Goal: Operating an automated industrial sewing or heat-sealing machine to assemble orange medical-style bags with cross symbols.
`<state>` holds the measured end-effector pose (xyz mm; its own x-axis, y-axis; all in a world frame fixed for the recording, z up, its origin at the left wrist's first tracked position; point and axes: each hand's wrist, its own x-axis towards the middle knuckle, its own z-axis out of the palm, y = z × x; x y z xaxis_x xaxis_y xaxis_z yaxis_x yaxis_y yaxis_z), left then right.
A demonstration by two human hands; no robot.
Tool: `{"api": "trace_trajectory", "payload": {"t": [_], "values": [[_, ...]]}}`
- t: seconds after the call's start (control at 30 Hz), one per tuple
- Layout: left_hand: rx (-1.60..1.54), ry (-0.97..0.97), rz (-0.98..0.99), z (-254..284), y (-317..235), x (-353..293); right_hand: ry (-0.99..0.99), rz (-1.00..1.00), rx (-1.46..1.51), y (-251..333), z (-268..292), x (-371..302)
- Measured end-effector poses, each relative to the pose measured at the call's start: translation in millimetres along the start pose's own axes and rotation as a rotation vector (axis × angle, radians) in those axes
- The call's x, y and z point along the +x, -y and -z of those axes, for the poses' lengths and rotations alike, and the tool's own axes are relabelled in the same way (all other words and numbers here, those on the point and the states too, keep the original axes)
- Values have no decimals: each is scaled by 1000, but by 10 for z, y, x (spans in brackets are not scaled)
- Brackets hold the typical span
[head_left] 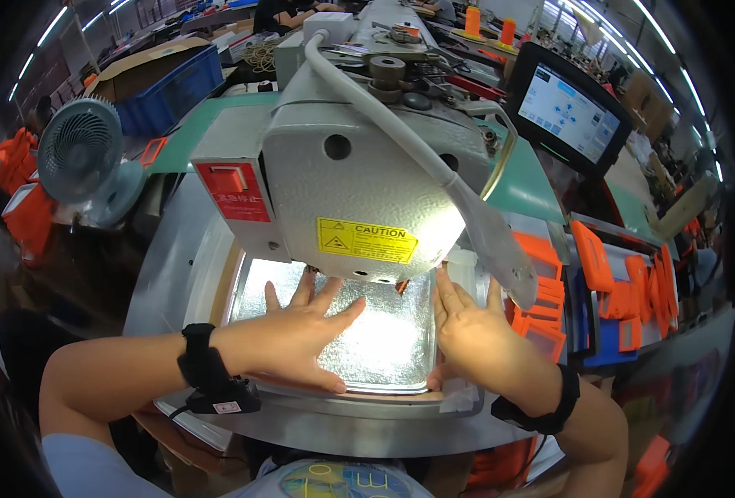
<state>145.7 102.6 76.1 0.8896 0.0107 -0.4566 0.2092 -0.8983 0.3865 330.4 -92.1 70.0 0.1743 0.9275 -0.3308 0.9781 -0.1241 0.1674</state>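
Note:
A shiny silver, foil-like sheet (pixel 376 340) lies under the head of a grey industrial sewing machine (pixel 334 174), inside a thin pale frame (pixel 401 388). My left hand (pixel 301 328) rests on the sheet's left part, fingers spread wide and thumb near the front edge. At the right edge of the frame, my right hand (pixel 475 332) lies with its fingers stretched forward and its thumb near the front corner. Neither hand holds anything that I can see. A small orange bit (pixel 401 287) shows beneath the machine head, which hides the sheet's far part.
Orange mesh-windowed pieces (pixel 540 332) and a tray of orange parts (pixel 625 290) sit at the right. A touchscreen (pixel 568 112) stands behind them. At the left are a fan (pixel 81 149) and a blue crate (pixel 168 95). A grey hose (pixel 384 124) arches over the machine.

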Motion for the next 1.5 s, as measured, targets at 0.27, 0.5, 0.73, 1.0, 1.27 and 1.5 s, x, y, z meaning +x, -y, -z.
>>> {"api": "trace_trajectory", "payload": {"t": [0.27, 0.5, 0.73, 1.0, 1.27, 1.5], "values": [[33, 9, -30, -5, -33, 3, 148, -1, 10, 36, 162, 43], [6, 12, -23, 4, -73, -6, 115, 10, -68, 44, 159, 28], [-54, 12, -33, 16, -80, -25, 126, -9, -127, 48, 205, 40], [-103, -53, -20, -67, -77, -31, 111, 9, -160, 29, 179, 31], [-115, -41, 12, -82, -127, -38, 69, 19, -48, 23, 120, 12], [-32, -74, 0, -109, -119, -32, -115, 30, 16, -18, -87, -18]]}}
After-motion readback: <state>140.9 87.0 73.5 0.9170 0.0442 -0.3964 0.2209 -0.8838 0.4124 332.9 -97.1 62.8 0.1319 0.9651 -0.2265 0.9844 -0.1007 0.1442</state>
